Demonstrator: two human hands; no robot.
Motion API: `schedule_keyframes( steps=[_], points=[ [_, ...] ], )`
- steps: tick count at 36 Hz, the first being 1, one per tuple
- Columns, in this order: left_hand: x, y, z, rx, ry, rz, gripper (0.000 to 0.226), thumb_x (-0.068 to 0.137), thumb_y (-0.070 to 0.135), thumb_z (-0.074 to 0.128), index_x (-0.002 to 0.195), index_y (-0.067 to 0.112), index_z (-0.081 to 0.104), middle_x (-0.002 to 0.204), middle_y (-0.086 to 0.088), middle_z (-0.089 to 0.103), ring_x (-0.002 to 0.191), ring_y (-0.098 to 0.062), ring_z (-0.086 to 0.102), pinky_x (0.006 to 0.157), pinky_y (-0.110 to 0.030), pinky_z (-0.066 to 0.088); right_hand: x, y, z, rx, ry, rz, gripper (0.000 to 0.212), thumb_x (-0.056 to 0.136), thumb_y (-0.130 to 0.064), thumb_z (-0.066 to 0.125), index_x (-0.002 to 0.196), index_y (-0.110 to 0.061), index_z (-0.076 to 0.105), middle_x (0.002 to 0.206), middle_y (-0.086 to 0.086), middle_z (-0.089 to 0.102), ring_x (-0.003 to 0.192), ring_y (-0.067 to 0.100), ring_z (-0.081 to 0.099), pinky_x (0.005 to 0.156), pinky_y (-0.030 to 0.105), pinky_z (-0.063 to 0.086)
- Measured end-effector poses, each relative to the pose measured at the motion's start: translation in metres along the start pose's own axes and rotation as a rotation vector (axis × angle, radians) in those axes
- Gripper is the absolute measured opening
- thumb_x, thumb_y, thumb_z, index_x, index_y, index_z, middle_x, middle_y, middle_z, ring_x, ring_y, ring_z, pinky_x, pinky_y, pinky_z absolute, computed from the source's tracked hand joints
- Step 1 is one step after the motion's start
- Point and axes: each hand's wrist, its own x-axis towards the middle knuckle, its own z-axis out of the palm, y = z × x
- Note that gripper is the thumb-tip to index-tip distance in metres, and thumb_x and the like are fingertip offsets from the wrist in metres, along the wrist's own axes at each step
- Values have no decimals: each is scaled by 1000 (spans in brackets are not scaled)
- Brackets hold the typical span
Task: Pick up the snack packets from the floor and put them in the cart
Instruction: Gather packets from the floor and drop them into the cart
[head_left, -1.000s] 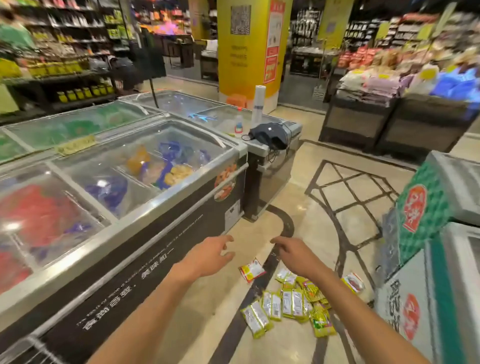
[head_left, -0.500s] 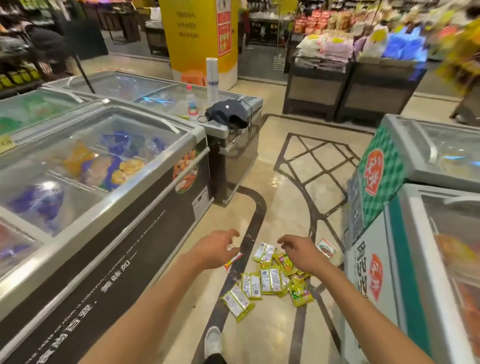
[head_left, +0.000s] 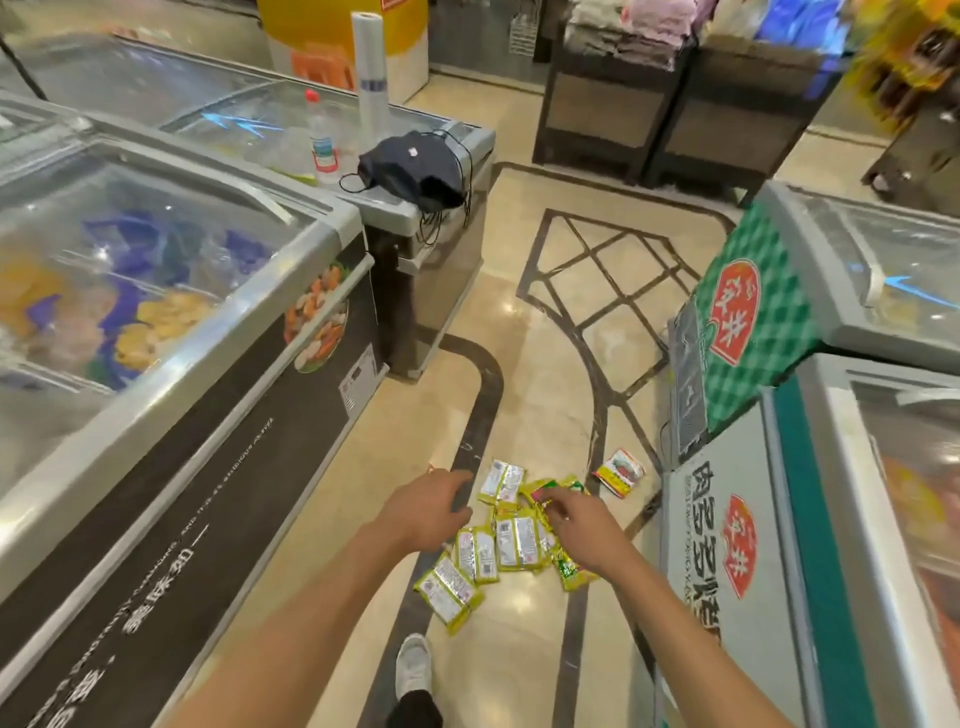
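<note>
Several yellow-green snack packets (head_left: 511, 540) lie in a loose pile on the tiled floor between the freezers. One red and white packet (head_left: 620, 472) lies apart to the right, by the freezer corner. My left hand (head_left: 427, 510) hovers just left of the pile, fingers curled and apart, holding nothing; a red packet edge peeks out beyond it. My right hand (head_left: 584, 525) reaches over the pile's right side, fingertips down at the packets; whether it grips one cannot be seen. No cart is in view.
A long chest freezer (head_left: 218, 364) runs along the left, with a dark bag (head_left: 415, 169), a bottle (head_left: 323, 137) and a plastic-bag roll (head_left: 370, 67) on the far unit. Two freezers (head_left: 779, 519) stand close on the right. My white shoe (head_left: 413, 670) is below the pile.
The view has tilted down and closed in on the pile. Both hands have dropped toward the packets, the right one now over the pile's right side.
</note>
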Motion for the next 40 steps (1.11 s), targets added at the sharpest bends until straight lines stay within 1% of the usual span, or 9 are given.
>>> schedule_keyframes(
  steps=[3, 5, 9, 11, 13, 17, 30, 37, 40],
  points=[
    [26, -12, -4, 21, 2, 4, 50, 92, 38, 53, 140, 29, 44, 130, -1, 57, 117, -24, 55, 95, -41, 48, 24, -4, 5, 37, 12, 31, 33, 94, -16, 43, 119, -25, 62, 87, -2, 67, 61, 2, 53, 62, 25, 39],
    [43, -21, -4, 26, -6, 0, 53, 92, 38, 54, 143, 30, 41, 135, -1, 55, 121, -24, 54, 97, -41, 48, 38, -6, 9, 32, 3, 51, 35, 93, -15, 44, 123, -22, 61, 97, 1, 68, 77, 10, 60, 70, 25, 43],
    [71, -37, -1, 39, -61, 2, 56, 94, 38, 53, 147, 29, 38, 141, -4, 51, 125, -26, 52, 99, -42, 47, 61, -3, 18, 7, -16, 78, 37, 91, -13, 48, 126, -16, 59, 119, 5, 65, 108, 20, 59, 86, 27, 44],
    [81, -44, 3, 32, -80, 5, 57, 94, 38, 54, 148, 29, 37, 142, -4, 51, 127, -25, 51, 100, -43, 47, 69, 0, 24, 4, -25, 110, 39, 89, -14, 49, 127, -18, 58, 127, 4, 61, 116, 21, 56, 97, 33, 45],
    [88, -50, 8, 33, -106, 13, 57, 94, 39, 54, 148, 28, 36, 143, -3, 50, 129, -25, 49, 101, -43, 46, 75, 3, 29, 3, -38, 143, 38, 89, -16, 49, 127, -19, 58, 131, 4, 59, 118, 21, 54, 99, 35, 44],
    [100, -64, 23, 44, -147, 4, 58, 94, 41, 53, 148, 26, 36, 145, -5, 49, 131, -25, 48, 101, -42, 45, 86, 11, 41, -13, -85, 178, 36, 92, -18, 49, 128, -20, 57, 132, 5, 56, 119, 21, 52, 99, 30, 40],
    [130, -89, 101, 9, -233, -118, 57, 92, 44, 51, 146, 32, 35, 140, -2, 50, 127, -23, 49, 99, -40, 44, 137, 56, 88, -6, -170, 214, 37, 93, -18, 49, 129, -18, 56, 131, 6, 56, 119, 23, 53, 98, 32, 43],
    [151, -126, 181, -1, -262, -195, 58, 92, 42, 50, 147, 29, 35, 142, -1, 49, 127, -23, 51, 99, -39, 46, 182, 95, 165, -37, -228, 277, 34, 90, -22, 49, 122, -16, 59, 120, 9, 62, 111, 27, 56, 89, 35, 48],
    [180, -155, 225, -1, -283, -247, 59, 90, 35, 55, 146, 28, 37, 141, -2, 50, 126, -23, 51, 98, -39, 47, 213, 121, 209, -64, -240, 297, 29, 90, -23, 49, 116, -17, 61, 113, 9, 66, 104, 27, 60, 79, 30, 46]
  ],
)
